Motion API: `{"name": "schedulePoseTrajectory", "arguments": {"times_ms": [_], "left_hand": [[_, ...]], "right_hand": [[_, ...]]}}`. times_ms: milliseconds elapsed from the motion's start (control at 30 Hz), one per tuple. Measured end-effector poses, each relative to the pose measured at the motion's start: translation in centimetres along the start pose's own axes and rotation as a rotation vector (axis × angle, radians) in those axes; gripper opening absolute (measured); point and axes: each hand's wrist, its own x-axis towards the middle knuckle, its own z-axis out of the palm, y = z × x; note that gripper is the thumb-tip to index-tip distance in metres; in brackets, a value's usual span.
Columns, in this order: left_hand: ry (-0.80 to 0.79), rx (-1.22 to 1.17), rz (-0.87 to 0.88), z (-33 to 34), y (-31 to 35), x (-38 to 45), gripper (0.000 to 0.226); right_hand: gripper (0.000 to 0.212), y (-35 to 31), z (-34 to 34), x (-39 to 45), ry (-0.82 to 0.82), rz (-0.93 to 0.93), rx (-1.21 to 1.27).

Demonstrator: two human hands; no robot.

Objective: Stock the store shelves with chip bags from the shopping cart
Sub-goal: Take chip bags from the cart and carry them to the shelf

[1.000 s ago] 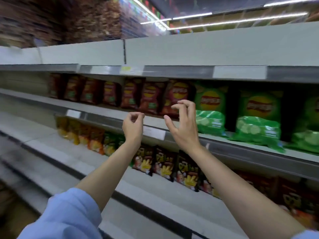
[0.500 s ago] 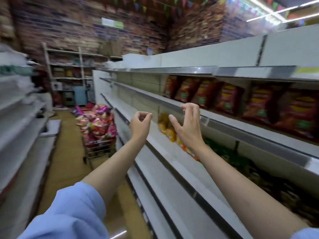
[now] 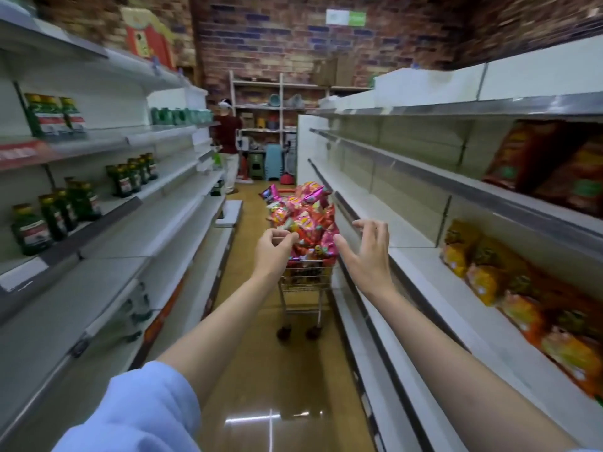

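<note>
The chip bags (image 3: 305,220) sit heaped in the shopping cart (image 3: 305,278) down the aisle. Our left hand (image 3: 273,252) is curled on nothing, our right hand (image 3: 367,252) spread loose; we should close in before grabbing.

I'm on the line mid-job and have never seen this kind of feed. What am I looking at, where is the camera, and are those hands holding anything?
No machine here: a person wears one camera on the head, looking forward and down an aisle. The two bare arms are theirs. The left hand has its fingers curled and holds nothing; the right hand is open and empty too. Ahead stands the shopping cart, heaped with pink and red chip bags. The hands are not shown touching them. The right shelves already carry some orange bags; the left shelves hold dark bottles. Another person stands far down the aisle.
</note>
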Motion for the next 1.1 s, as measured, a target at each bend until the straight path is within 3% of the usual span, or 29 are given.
{"name": "schedulePoseTrajectory", "arguments": {"times_ms": [233, 567, 767, 1100], "left_hand": [[-0.113, 0.161, -0.2, 1.0, -7.6, 10.1, 0.046], [-0.096, 0.195, -0.271, 9.3, -13.1, 26.3, 0.033], [-0.098, 0.215, -0.304, 11.2, -16.1, 34.6, 0.028], [-0.134, 0.153, -0.293, 13.1, -22.0, 53.2, 0.021]], "right_hand": [[0.05, 7.4, 10.6, 7.3, -0.182, 0.112, 0.084], [0.052, 20.0, 20.1, 20.3, -0.352, 0.213, 0.09], [0.052, 23.9, 26.0, 26.7, -0.41, 0.242, 0.07], [0.048, 29.8, 37.2, 40.1, -0.39, 0.241, 0.021]]}}
